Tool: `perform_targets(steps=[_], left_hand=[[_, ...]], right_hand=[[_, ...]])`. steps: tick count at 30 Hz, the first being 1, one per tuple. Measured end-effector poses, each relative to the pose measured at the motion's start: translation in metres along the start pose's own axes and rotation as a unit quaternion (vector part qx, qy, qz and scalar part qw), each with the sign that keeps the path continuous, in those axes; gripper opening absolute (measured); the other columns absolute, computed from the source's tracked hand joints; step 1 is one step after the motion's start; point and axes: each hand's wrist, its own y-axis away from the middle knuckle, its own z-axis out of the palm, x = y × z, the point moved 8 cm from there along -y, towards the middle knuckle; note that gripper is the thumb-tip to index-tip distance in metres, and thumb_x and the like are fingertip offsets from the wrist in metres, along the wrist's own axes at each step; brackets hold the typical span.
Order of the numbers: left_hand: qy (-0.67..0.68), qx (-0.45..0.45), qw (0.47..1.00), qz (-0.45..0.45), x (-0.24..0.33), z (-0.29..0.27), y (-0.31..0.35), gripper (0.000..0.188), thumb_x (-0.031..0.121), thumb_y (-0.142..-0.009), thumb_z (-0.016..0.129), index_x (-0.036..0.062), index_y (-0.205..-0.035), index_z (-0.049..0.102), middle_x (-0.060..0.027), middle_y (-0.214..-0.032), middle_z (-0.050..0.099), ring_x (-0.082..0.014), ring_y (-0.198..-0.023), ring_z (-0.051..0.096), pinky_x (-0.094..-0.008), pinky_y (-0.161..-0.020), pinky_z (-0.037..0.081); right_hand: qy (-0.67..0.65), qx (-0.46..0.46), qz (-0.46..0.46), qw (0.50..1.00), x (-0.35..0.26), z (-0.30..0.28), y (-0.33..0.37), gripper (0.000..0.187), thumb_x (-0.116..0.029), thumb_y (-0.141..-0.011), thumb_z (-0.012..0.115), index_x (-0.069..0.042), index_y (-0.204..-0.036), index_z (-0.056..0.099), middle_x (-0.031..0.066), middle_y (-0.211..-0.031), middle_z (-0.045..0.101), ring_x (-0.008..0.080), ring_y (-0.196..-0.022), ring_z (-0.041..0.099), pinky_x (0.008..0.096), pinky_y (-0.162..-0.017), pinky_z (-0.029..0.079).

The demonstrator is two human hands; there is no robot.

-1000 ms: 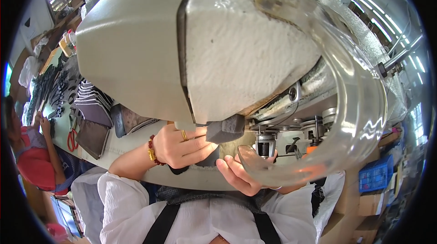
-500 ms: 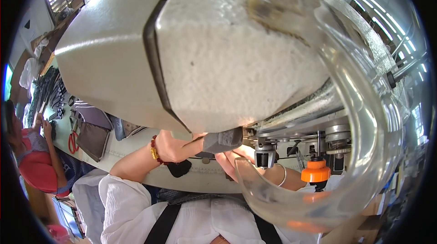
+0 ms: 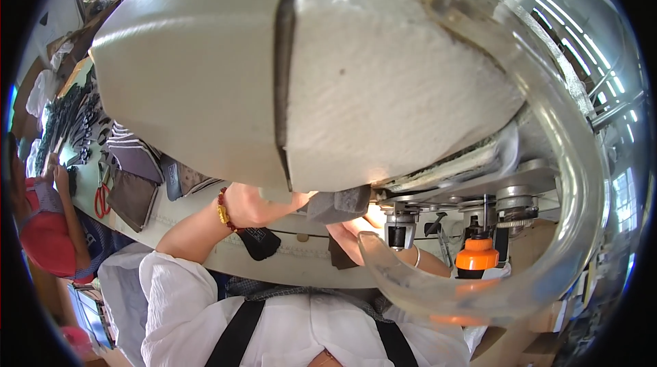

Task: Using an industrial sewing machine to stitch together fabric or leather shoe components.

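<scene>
My left hand, with a red and gold bead bracelet at the wrist, pinches a grey piece of sock-like fabric below the big pale sewing-machine head. Its fingertips are partly hidden by the machine. Just under the fabric, by the small metal needle parts, is my right hand; its fingers are largely hidden, and a silver bangle circles that wrist. A black sock-like piece lies on the table near my left wrist. Dark brown fabric hangs beside my right hand.
A clear curved plastic guard and an orange knob stand at the right. Folded fabric stacks, red-handled scissors and a dark pile lie on the table's left. A person in red works there.
The view has shifted, showing more of the black piece and the dark brown fabric. The grey fabric stays in my left hand at the machine. My right hand sits slightly lower under it.
</scene>
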Motion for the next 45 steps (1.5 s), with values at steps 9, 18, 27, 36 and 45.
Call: perform_targets(steps=[9,18,27,36,45], left_hand=[[0.077,0.057,0.986,0.140,0.018,-0.021,-0.006,0.023,0.007,-0.064,0.078,0.0066,-0.087,0.076,-0.0058,-0.101,0.076,-0.0217,-0.084,0.069,-0.0341,-0.069,0.056],[0.073,0.072,0.984,0.143,0.020,-0.021,-0.002,0.019,0.009,-0.068,0.075,0.0068,-0.087,0.074,-0.0048,-0.100,0.077,-0.0187,-0.083,0.070,-0.0323,-0.068,0.055],[0.026,0.031,0.988,0.151,0.028,-0.018,-0.004,0.016,0.009,-0.062,0.075,0.0092,-0.077,0.071,-0.0018,-0.094,0.073,-0.0200,-0.087,0.071,-0.0364,-0.069,0.057],[0.066,-0.091,0.994,-0.011,-0.005,0.046,0.075,0.005,0.005,-0.079,0.071,0.0092,-0.078,0.069,-0.0034,-0.093,0.073,-0.0246,-0.087,0.073,-0.0428,-0.072,0.060],[0.386,-0.149,0.790,-0.452,-0.085,0.128,0.193,0.016,0.010,-0.082,0.078,0.0059,-0.097,0.074,-0.0099,-0.105,0.076,-0.0297,-0.090,0.075,-0.0422,-0.076,0.062]], right_hand=[[-0.056,-0.041,0.213,0.975,-0.021,0.033,0.019,0.028,-0.008,-0.085,0.070,-0.008,-0.111,0.080,-0.0001,-0.082,0.066,0.0149,-0.074,0.069,0.0332,-0.062,0.058],[-0.169,0.055,0.210,0.961,0.005,0.007,0.021,0.025,-0.006,-0.097,0.066,0.002,-0.119,0.075,0.0070,-0.095,0.074,0.0148,-0.084,0.072,0.0258,-0.075,0.059],[0.543,-0.226,-0.324,0.741,-0.058,0.052,0.007,0.031,-0.019,-0.098,0.065,0.000,-0.121,0.071,0.0089,-0.101,0.074,0.0180,-0.092,0.072,0.0301,-0.078,0.061],[0.249,-0.163,-0.089,0.951,-0.026,0.023,0.008,0.032,-0.022,-0.097,0.067,-0.001,-0.121,0.071,0.0083,-0.098,0.072,0.0193,-0.089,0.070,0.0321,-0.077,0.059],[0.165,-0.146,-0.051,0.974,-0.010,0.013,0.020,0.033,-0.025,-0.097,0.068,-0.002,-0.120,0.070,0.0076,-0.094,0.069,0.0206,-0.086,0.068,0.0341,-0.077,0.058]])
